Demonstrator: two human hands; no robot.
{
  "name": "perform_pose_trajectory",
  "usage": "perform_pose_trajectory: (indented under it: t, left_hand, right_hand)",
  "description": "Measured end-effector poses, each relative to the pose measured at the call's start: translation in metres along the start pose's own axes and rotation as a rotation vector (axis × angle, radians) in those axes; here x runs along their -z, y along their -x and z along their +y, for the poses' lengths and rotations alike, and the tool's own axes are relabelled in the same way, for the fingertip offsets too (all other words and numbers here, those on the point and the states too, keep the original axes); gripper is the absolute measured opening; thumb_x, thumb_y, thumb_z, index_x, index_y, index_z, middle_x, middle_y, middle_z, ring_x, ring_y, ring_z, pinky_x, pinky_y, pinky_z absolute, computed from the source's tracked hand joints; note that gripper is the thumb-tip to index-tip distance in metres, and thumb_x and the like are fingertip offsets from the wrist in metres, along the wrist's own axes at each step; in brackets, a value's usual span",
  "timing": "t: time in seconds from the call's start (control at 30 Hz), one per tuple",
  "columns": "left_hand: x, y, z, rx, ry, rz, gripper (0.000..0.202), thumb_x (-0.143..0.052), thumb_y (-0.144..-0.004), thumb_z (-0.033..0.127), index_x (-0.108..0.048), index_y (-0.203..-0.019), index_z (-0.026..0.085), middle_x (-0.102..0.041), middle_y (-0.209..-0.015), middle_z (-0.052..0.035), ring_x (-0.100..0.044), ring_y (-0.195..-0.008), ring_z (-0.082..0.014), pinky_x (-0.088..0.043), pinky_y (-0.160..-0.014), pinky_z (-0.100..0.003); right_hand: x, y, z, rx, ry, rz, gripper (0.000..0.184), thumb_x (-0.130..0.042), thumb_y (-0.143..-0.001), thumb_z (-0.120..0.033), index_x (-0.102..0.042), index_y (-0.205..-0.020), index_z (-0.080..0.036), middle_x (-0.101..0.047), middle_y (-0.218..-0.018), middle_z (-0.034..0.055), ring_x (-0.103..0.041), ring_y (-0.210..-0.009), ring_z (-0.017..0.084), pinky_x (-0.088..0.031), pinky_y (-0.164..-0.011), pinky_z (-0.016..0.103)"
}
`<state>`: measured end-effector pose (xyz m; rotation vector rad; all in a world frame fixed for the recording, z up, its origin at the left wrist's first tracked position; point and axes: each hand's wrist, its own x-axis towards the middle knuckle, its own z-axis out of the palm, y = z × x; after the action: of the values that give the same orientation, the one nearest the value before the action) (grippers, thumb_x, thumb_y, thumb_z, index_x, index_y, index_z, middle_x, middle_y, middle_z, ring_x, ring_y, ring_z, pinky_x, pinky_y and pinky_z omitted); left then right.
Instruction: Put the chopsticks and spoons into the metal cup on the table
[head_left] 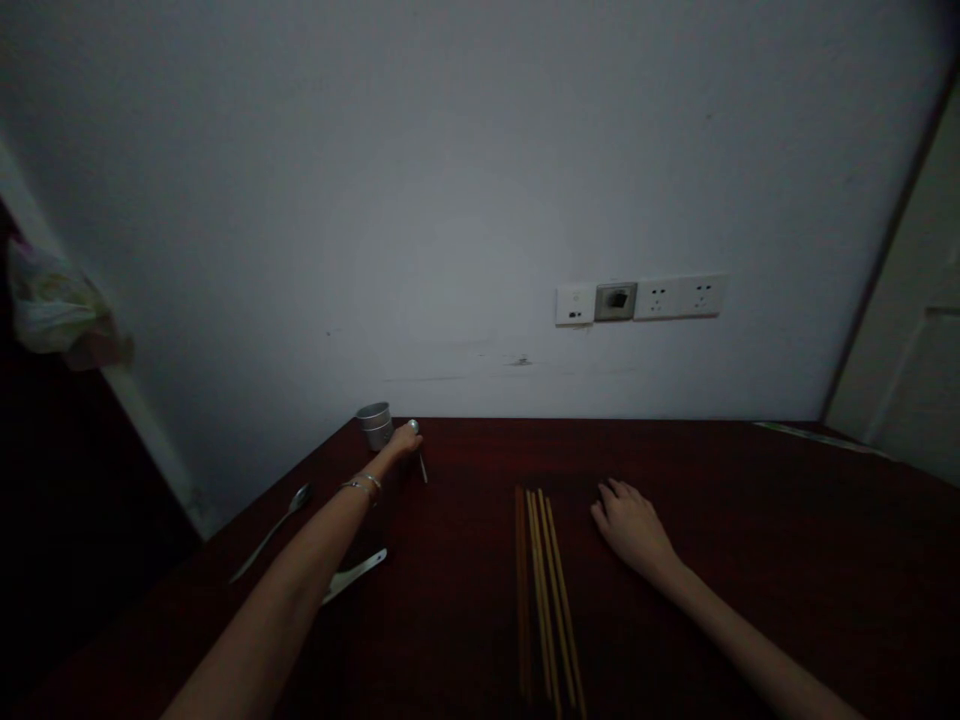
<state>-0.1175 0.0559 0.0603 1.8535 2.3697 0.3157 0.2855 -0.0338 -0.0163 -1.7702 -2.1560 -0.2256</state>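
My left hand reaches to the far side of the dark red table, its fingers closed round a small metal spoon. The spoon's shiny round end shows above the fingers and its thin handle points down below them. Just left of that hand stands a grey metal cup. My right hand lies palm down on the table with its fingers stretched out, holding nothing. To its left, several wooden chopsticks lie side by side, some darker brown than others.
A metal spoon lies at the table's left side. My left forearm partly covers a white spoon. Sockets and switches sit on the wall behind. A flat strip lies at the far right edge. A plastic bag hangs at left.
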Motion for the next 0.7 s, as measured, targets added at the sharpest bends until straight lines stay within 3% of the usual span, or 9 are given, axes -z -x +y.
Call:
perform_pose_trajectory:
  t: [0.2,0.4,0.57,0.7]
  left_hand:
    - [0.026,0.010,0.035,-0.065,-0.016,0.094,0.015,-0.045,-0.074,0.018,-0.058,-0.072,0.011,-0.060,-0.074,-0.0095,-0.056,-0.075,-0.0176,-0.038,-0.062,-0.021]
    - [0.052,0.038,0.098,-0.228,0.056,0.160,0.021,-0.043,-0.073,0.021,-0.058,-0.062,0.012,-0.054,-0.058,-0.0034,-0.051,-0.060,-0.0133,-0.034,-0.056,-0.021]
    - [0.058,0.070,0.151,-0.444,0.196,0.208,0.021,-0.044,-0.070,0.021,-0.055,-0.054,0.013,-0.044,-0.048,0.0016,-0.043,-0.050,-0.0105,-0.028,-0.050,-0.021]
    - [0.052,0.098,0.182,-0.552,0.323,0.211,0.020,-0.045,-0.069,0.018,-0.052,-0.051,0.013,-0.039,-0.045,0.0035,-0.039,-0.048,-0.0092,-0.026,-0.049,-0.021]
  right_hand:
    - [0.001,0.000,-0.001,0.003,-0.009,-0.007,0.042,-0.032,-0.082,-0.027,-0.056,-0.110,-0.005,-0.049,-0.120,0.0194,-0.042,-0.113,0.029,-0.034,-0.089,0.040]
    - [0.001,-0.001,-0.001,-0.009,-0.037,-0.016,0.043,-0.033,-0.081,-0.026,-0.055,-0.112,-0.005,-0.049,-0.121,0.0195,-0.041,-0.114,0.029,-0.032,-0.091,0.039]
    - [0.003,0.001,-0.001,-0.002,-0.046,0.002,0.043,-0.032,-0.082,-0.026,-0.056,-0.110,-0.004,-0.050,-0.120,0.0200,-0.042,-0.113,0.028,-0.032,-0.091,0.038]
    - [0.003,0.001,-0.001,0.006,-0.047,0.000,0.043,-0.032,-0.082,-0.026,-0.056,-0.110,-0.004,-0.051,-0.119,0.0197,-0.042,-0.114,0.028,-0.031,-0.092,0.037]
